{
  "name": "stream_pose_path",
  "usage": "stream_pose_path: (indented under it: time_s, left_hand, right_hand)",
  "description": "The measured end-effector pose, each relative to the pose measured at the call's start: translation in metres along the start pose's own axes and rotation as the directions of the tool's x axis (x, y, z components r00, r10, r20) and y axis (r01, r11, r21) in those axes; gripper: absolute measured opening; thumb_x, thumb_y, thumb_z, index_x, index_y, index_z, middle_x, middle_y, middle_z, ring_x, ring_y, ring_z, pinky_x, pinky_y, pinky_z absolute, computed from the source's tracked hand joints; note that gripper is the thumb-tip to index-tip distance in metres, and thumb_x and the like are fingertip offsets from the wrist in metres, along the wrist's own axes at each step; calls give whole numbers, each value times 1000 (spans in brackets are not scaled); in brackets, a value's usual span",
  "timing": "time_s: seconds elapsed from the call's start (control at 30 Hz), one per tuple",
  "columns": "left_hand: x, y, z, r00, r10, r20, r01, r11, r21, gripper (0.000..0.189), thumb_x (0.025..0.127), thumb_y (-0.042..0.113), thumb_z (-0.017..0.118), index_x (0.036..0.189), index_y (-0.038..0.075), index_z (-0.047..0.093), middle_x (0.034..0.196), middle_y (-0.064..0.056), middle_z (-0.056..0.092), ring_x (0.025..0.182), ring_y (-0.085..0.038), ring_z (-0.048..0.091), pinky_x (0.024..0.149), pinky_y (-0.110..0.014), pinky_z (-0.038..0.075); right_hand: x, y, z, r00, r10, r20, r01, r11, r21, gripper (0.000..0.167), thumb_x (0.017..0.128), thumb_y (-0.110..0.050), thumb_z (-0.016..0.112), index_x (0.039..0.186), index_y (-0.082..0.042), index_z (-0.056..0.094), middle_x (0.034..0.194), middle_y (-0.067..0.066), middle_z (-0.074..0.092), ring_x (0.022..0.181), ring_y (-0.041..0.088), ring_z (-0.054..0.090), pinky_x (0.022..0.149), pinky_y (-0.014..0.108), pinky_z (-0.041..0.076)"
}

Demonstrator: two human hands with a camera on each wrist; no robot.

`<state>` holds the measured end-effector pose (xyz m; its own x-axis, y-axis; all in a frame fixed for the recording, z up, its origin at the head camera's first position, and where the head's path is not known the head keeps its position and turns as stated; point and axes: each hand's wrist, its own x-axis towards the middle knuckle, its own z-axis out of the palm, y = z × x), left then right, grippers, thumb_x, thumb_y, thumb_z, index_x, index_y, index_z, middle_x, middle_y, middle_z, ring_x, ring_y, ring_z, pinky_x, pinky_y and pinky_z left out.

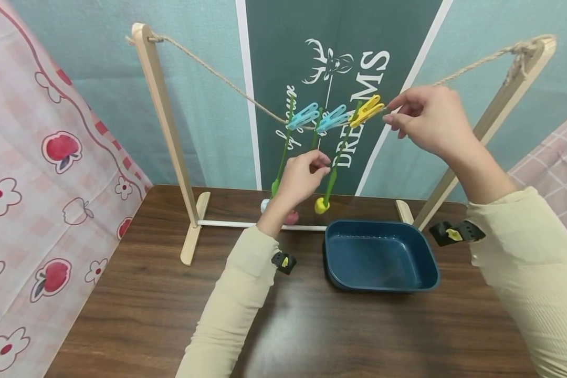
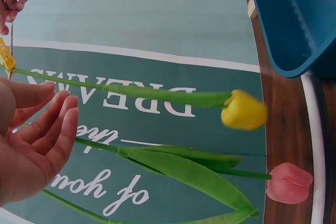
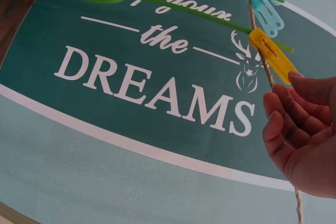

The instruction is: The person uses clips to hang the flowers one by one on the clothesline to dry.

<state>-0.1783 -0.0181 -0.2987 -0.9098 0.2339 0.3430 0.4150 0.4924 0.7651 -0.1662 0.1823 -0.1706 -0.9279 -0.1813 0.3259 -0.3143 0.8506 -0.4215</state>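
Three artificial tulips hang head down from a twine rope: a yellow tulip, a pink tulip and a pale one partly behind my left arm. A yellow clothespin holds the yellow tulip's stem; two light blue clothespins hold the others. My right hand is just right of the yellow clothespin, fingers bent, thumb tip right at its handle end in the right wrist view. Among the stems, below the clothespins, my left hand has loosely bent fingers and nothing between them.
Wooden posts carry the rope, joined low down by a white bar. A dark blue basin stands on the brown table below the right side. Behind hangs a green curtain with white lettering; a patterned pink cloth hangs left.
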Motion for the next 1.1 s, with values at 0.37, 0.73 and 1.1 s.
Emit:
stream_pose_path:
  time_s: [0.37,0.73,1.1]
  left_hand:
    - [-3,-4,-4,999,-33,0,33,999,16,13,89,16,59,100,10,64,88,1,64,80,-11,56,72,-20,43]
    - [-9,-10,-9,999,-42,-14,42,999,11,13,89,16,60,99,10,65,87,0,64,78,-11,56,70,-22,44]
    - [-15,-16,-11,998,-64,4,64,998,-11,14,89,17,60,99,8,64,88,0,65,78,-11,57,71,-23,44]
  right_hand:
    - [-6,6,4,1000,10,12,-10,1000,17,21,87,-22,62,93,-2,66,67,7,63,58,8,51,54,29,33]
    - [-14,17,12,998,53,39,-55,997,45,26,86,-27,63,94,-2,65,67,5,63,57,8,53,54,28,36]
    - [-26,32,26,997,54,49,-59,994,95,25,88,-25,61,95,-2,64,70,6,61,55,9,54,51,25,37]
